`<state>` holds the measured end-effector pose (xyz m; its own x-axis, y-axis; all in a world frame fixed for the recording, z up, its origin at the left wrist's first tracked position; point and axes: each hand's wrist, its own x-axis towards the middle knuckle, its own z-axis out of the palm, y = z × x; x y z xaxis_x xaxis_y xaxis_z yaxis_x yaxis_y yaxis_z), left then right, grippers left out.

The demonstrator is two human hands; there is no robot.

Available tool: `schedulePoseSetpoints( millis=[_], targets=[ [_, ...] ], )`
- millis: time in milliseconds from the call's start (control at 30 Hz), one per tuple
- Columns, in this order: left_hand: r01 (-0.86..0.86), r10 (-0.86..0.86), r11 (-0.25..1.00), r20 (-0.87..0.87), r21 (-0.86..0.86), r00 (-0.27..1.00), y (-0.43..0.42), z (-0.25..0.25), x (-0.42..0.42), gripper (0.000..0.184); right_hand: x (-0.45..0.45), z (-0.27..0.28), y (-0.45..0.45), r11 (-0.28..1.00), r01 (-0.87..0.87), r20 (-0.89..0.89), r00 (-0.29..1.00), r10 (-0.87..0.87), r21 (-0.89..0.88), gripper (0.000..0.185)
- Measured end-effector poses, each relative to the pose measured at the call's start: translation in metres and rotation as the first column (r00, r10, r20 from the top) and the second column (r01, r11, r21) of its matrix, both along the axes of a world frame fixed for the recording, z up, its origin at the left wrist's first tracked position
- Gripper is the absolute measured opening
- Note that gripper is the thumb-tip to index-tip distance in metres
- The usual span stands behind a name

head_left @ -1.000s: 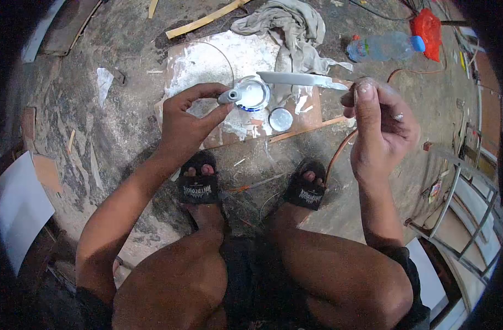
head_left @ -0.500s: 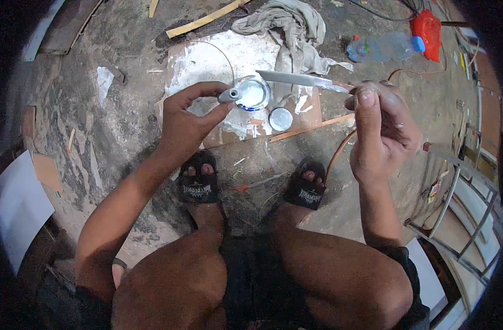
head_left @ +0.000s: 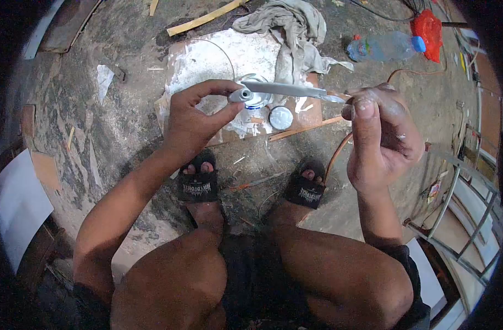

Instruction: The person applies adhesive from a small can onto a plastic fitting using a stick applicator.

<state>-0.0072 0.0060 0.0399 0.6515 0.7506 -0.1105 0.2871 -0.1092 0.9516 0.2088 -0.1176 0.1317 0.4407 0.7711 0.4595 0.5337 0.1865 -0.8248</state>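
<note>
My left hand (head_left: 194, 118) pinches a small grey tube-like piece (head_left: 241, 96) with a round hole in its end between thumb and forefinger. My right hand (head_left: 380, 132), its fingers smudged with white, grips the end of a long flat grey blade (head_left: 284, 89) that looks coated in paint. The blade's far tip lies at the top of the grey piece; whether they touch I cannot tell. Behind both is an open can (head_left: 259, 101) of white paint, partly hidden. A round lid (head_left: 280, 117) lies beside the can on a paint-stained board (head_left: 207, 60).
A crumpled grey cloth (head_left: 290, 30) lies over the board's far edge. Farther right are a clear plastic bottle (head_left: 380, 47) with a blue cap and a red plastic bag (head_left: 426, 33). An orange cable (head_left: 338, 154) runs past my right foot. A metal frame (head_left: 455, 187) stands at right.
The blade has swung down and left, bringing its tip to the grey piece. My left hand has shifted slightly right with that piece.
</note>
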Motion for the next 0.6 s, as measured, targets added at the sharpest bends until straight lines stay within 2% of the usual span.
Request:
schedulePoseSetpoints(
  millis=[67, 300, 600],
  targets=[
    [0.003, -0.002, 1.0, -0.021, 0.026, 1.0, -0.0002, 0.0022, 0.0003, 0.026, -0.0038, 0.0022, -0.0009, 1.0, 0.02, -0.035, 0.999, -0.021, -0.023, 0.005],
    [0.021, -0.019, 0.997, -0.022, 0.07, 1.0, -0.0002, 0.0032, 0.0009, 0.027, -0.0003, 0.0003, -0.0015, 1.0, -0.014, 0.023, 1.0, 0.014, -0.007, 0.006],
    [-0.006, 0.006, 1.0, 0.023, -0.014, 1.0, -0.0009, 0.0005, 0.0029, 0.025, -0.0036, 0.0054, -0.0025, 0.999, -0.004, 0.021, 1.0, 0.004, -0.035, 0.006]
  ],
)
